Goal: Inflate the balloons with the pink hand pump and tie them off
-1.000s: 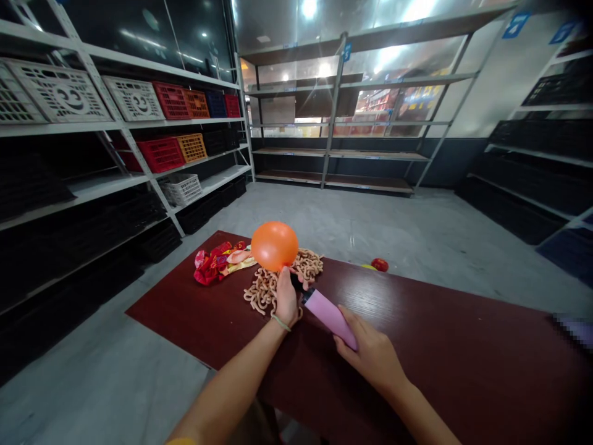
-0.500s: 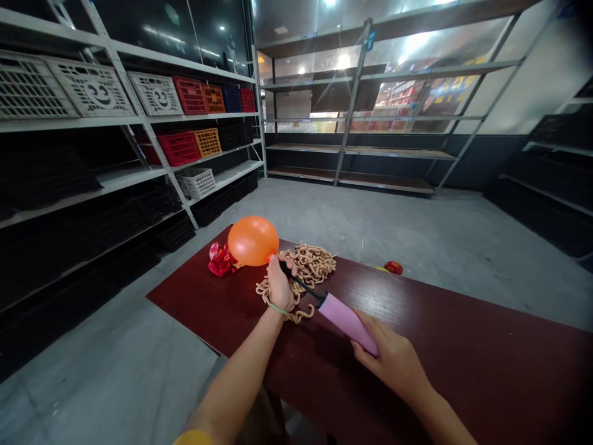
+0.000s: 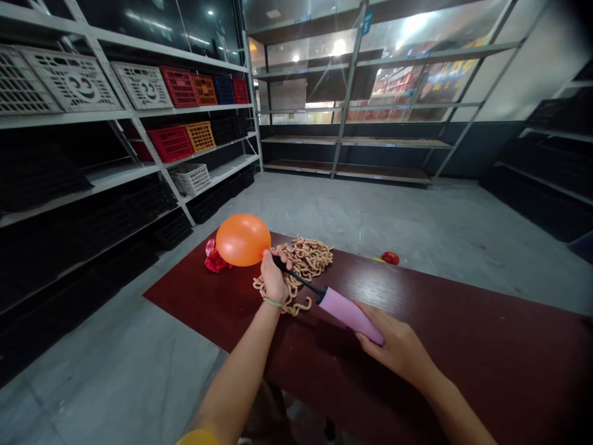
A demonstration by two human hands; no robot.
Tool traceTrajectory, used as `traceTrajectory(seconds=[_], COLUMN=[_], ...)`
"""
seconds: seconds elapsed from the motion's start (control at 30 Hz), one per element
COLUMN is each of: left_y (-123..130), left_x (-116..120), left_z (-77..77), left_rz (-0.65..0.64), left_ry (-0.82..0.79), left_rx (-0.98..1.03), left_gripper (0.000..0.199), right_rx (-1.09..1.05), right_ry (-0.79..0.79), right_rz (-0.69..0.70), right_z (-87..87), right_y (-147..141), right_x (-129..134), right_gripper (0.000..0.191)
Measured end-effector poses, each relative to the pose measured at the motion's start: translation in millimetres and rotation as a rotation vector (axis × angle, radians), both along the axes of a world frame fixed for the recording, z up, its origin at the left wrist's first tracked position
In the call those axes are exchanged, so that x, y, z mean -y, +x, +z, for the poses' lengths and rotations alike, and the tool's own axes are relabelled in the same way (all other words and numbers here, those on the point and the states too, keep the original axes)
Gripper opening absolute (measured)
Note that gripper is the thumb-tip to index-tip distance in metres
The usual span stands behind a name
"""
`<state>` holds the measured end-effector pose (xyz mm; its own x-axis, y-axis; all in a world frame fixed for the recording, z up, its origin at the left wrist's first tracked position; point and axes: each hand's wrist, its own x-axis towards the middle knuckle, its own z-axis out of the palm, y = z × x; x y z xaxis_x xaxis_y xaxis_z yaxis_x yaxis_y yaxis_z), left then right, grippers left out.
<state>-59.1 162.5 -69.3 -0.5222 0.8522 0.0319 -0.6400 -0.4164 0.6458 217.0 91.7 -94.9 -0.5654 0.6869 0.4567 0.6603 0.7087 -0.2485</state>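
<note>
An orange balloon (image 3: 243, 240), round and inflated, sits on the nozzle end of a balloon pump (image 3: 349, 313) with a pink barrel and a black rod. My left hand (image 3: 274, 275) is closed around the black nozzle end, its thumb by the balloon's neck. The pink barrel is in the grip of my right hand (image 3: 393, 343), and a length of black rod shows between the two hands. Beneath and beyond my left hand lies a pile of tan, rope-like links (image 3: 310, 256). A red, crumpled bundle (image 3: 214, 256) is partly hidden behind the balloon.
All this is above a dark red-brown table (image 3: 440, 315). Past its far edge a red and yellow item (image 3: 390, 258) lies on the grey floor (image 3: 333, 207). Shelves with plastic crates (image 3: 171, 143) stand at left, and a metal rack (image 3: 347, 93) stands at the back.
The balloon looks slightly larger. It and my left hand appear a little farther left, while the pump's barrel sits slightly farther right. The camera view has shifted slightly.
</note>
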Motion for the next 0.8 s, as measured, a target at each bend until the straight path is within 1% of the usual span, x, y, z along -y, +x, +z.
traceTrajectory(seconds=[0.1,0.17,0.23,0.33,0.43,0.5,0.57,0.67,0.73,0.8], left_y=[-7.2,-2.5,8.8,30.6,46.8,50.8,50.0,43.0,34.8,22.7], left_x=[-1.9,-1.1,1.5,7.0,11.6,12.7,11.8,8.5,6.2,4.1], left_z=[1.2,-0.9,-4.3,-9.8,-13.1,-13.4,-12.4,-9.3,-6.3,-2.9], left_rz=[0.038,0.029,0.000,-0.075,-0.148,-0.181,-0.179,-0.124,-0.077,-0.027], left_ry=[-0.005,-0.003,-0.002,-0.004,-0.006,-0.003,-0.014,-0.110,-0.173,-0.183], left_rx=[0.022,0.010,-0.012,-0.039,-0.057,-0.069,-0.070,-0.035,-0.017,-0.006], left_gripper=[0.026,0.026,0.027,0.028,0.028,0.028,0.027,0.025,0.022,0.020], right_rx=[-0.004,-0.004,-0.010,-0.029,-0.020,0.003,0.024,0.043,0.058,0.072], right_ry=[0.014,0.025,0.016,-0.007,-0.020,-0.026,-0.022,0.017,0.045,0.073], right_rz=[-0.011,-0.033,-0.060,-0.109,-0.153,-0.171,-0.168,-0.140,-0.115,-0.089], right_z=[-1.5,-3.2,-4.7,-6.3,-7.4,-7.1,-5.2,-0.2,2.3,2.4], right_y=[0.3,-7.2,-18.1,-32.8,-37.9,-36.7,-35.5,-37.9,-40.3,-38.9], right_x=[-0.1,2.3,5.8,10.3,11.7,11.5,11.1,11.1,11.3,11.4], right_gripper=[0.055,0.054,0.054,0.053,0.055,0.057,0.057,0.055,0.055,0.056])
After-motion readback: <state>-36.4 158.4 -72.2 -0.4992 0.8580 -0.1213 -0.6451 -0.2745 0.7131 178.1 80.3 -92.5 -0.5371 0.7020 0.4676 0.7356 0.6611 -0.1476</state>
